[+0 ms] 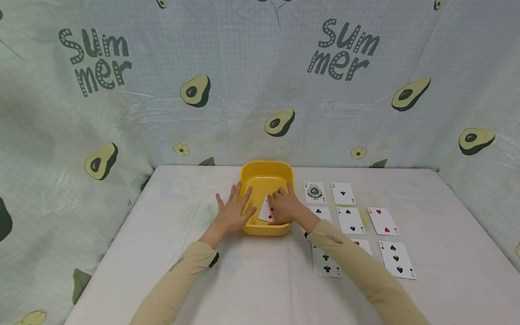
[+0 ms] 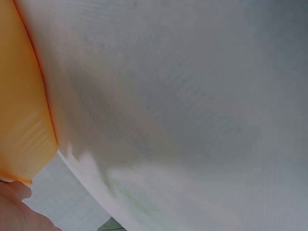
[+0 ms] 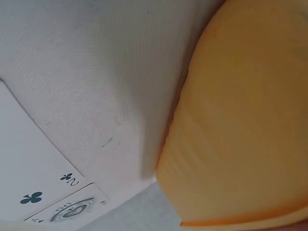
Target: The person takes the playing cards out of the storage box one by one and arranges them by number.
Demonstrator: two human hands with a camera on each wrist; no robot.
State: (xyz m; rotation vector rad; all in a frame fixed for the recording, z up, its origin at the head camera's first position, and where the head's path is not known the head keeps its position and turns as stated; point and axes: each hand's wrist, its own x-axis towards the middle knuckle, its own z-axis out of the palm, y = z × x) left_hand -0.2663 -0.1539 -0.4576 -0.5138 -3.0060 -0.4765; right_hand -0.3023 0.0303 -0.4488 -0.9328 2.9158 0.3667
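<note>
Your right hand is down inside the yellow tub with its fingers curled round a red-pip card, so that grip is closed on the card. The card sits tilted over the near-left part of the tub, and I can't tell if its lower edge touches the bottom. Your left hand lies flat with the fingers spread, resting against the tub's left wall, so it's open and just steadying. From the left wrist view you only see a bit of that wall and bare tabletop.

On handling: a playing card is about as light and thin as things get. It's bendy and slick on its face, so I'd guess it slides out of a loose pinch pretty easily and creases if you squeeze hard. Taking it by the edges or a corner, thumb on one face and fingers on the other, looks like the safe hold. The tub looks like stiff, light plastic and would probably scoot on the cloth if not held.

The rest of the cards lie face up in rows on the tabletop just right of the tub, with your right sleeve crossing over a couple of them. The right wrist view catches a two of clubs beside the tub.
</note>
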